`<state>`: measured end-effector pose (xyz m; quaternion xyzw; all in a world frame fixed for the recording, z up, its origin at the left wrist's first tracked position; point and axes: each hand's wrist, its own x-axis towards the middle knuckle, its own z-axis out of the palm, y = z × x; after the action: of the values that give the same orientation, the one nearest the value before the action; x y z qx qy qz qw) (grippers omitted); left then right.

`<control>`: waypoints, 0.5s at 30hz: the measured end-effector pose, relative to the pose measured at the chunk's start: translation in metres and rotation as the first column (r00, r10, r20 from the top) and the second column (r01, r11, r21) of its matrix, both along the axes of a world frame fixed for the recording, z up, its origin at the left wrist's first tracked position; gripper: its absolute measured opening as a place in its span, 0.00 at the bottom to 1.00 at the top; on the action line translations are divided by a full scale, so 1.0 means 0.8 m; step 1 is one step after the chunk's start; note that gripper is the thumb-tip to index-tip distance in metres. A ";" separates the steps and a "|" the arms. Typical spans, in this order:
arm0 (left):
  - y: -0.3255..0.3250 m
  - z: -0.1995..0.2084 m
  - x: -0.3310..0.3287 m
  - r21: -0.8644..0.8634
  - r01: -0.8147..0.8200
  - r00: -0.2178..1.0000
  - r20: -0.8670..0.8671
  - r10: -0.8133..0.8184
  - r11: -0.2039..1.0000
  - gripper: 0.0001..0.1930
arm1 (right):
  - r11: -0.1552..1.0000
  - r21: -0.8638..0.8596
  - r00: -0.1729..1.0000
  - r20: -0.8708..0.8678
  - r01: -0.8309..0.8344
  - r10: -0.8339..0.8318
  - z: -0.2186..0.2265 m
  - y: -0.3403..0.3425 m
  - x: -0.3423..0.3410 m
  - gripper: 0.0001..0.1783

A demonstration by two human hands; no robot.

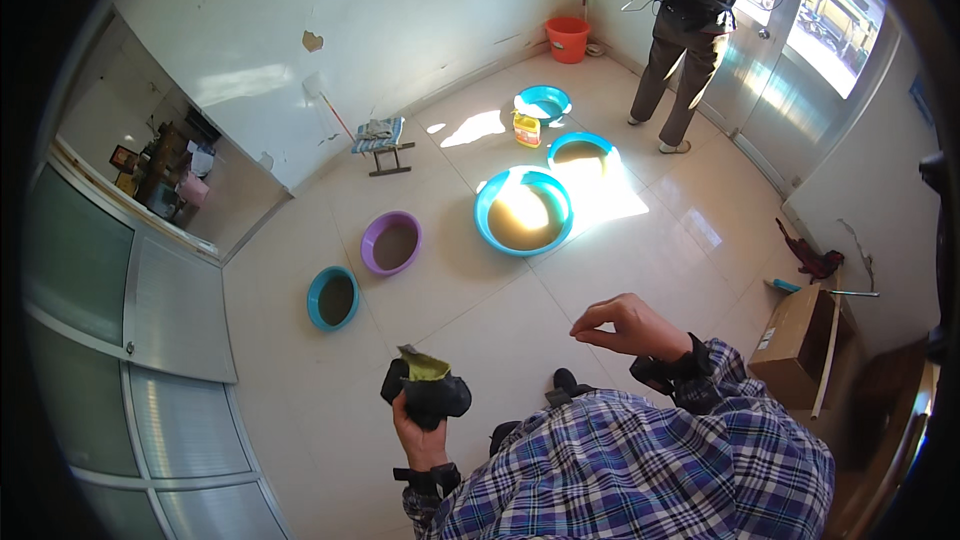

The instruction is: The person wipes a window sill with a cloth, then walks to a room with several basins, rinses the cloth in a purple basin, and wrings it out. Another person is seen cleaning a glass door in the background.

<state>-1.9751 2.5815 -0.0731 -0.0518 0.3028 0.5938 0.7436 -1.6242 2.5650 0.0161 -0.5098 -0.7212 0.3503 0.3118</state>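
In my left hand is a soft black bundle with a yellow-green flap sticking up from its top. Its exact kind I cannot make out. My fingers hold it from below, partly hidden by it. My right hand hovers over the floor in front of my body, thumb and fingertips brought together, and nothing shows between them. Beyond both hands stand a large blue basin of murky brown water, a purple basin and a smaller blue basin, both with brownish water.
Further off are two blue basins, a yellow jug, a folding stool with cloth and a red bucket. Another person stands at the door. A cardboard box with sticks sits right.
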 end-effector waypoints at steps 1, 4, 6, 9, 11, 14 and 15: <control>-0.003 0.001 -0.002 0.087 -0.006 1.000 -0.030 0.009 0.996 0.20 | 0.999 0.020 0.999 -0.002 -0.049 0.050 0.000 0.020 0.001 0.06; 0.039 -0.001 -0.034 0.087 -0.119 0.983 -0.131 0.130 0.989 0.22 | 0.985 0.029 0.986 -0.007 -0.168 0.168 0.003 0.115 -0.026 0.05; 0.066 -0.014 -0.060 0.159 -0.185 0.970 -0.127 0.206 0.970 0.21 | 0.973 0.012 0.973 -0.010 -0.231 0.231 0.000 0.173 -0.057 0.05; 0.094 -0.036 -0.115 0.017 -0.272 0.956 -0.110 0.272 0.962 0.21 | 0.947 -0.026 0.947 -0.038 -0.319 0.318 -0.009 0.230 -0.108 0.06; 0.143 -0.046 -0.142 0.021 -0.276 0.960 -0.046 0.276 0.961 0.22 | 0.938 -0.043 0.939 -0.028 -0.343 0.342 -0.013 0.283 -0.139 0.07; 0.237 -0.049 -0.164 0.094 -0.193 0.974 -0.099 0.202 0.977 0.21 | 0.942 -0.026 0.942 -0.021 -0.335 0.335 -0.012 0.365 -0.188 0.06; 0.258 -0.045 -0.163 0.118 -0.154 0.978 -0.126 0.169 0.981 0.21 | 0.944 -0.097 0.949 -0.016 -0.315 0.315 -0.009 0.380 -0.204 0.09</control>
<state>-2.1057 2.7877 -0.1087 0.0045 0.3150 0.6699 0.6723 -1.7874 2.8693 0.0087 -0.4026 -0.7754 0.4306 0.2264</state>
